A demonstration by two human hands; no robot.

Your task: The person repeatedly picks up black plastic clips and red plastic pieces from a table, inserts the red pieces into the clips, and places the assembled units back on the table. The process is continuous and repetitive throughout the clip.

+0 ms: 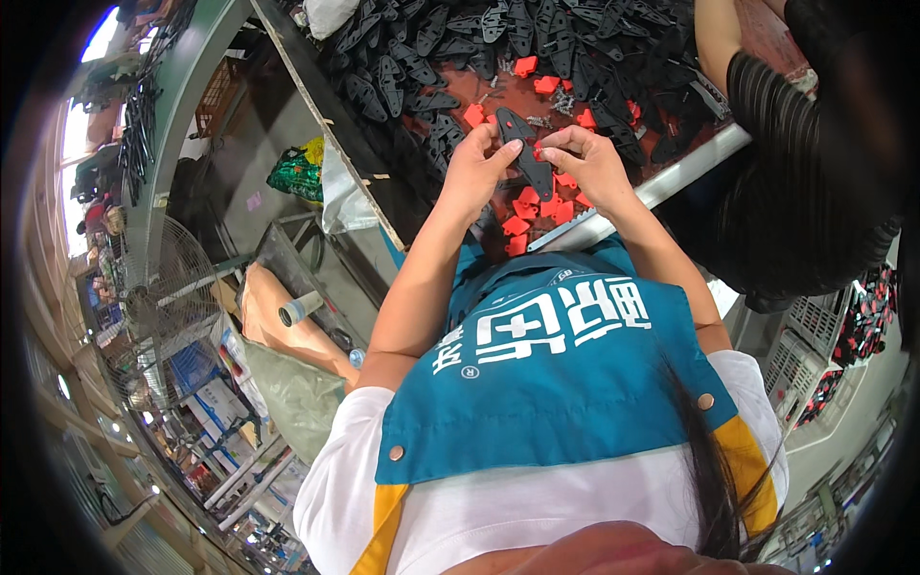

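Note:
Between my hands, over the red tabletop [460, 84], is a long black plastic part [538, 177] with tapered ends and holes. My left hand [474, 174] grips it along its left side, thumb on top. At its right edge, my right hand [596, 171] pinches a small red plastic piece [539, 150] against it; the fingers partly cover this piece. Below the part, loose red plastic pieces [526, 205] lie close to the table's near edge. More red pieces [546, 84] and small metal springs or screws [563, 102] are scattered beyond my hands.
A heap of black plastic parts [561, 38] covers the table's far side. At right, another person's arm [717, 43] with a dark striped sleeve reaches over the table. A pale metal strip [680, 177] edges it. Left stand a floor fan [158, 297] and a green bag [295, 177]; crates [800, 359] are lower right.

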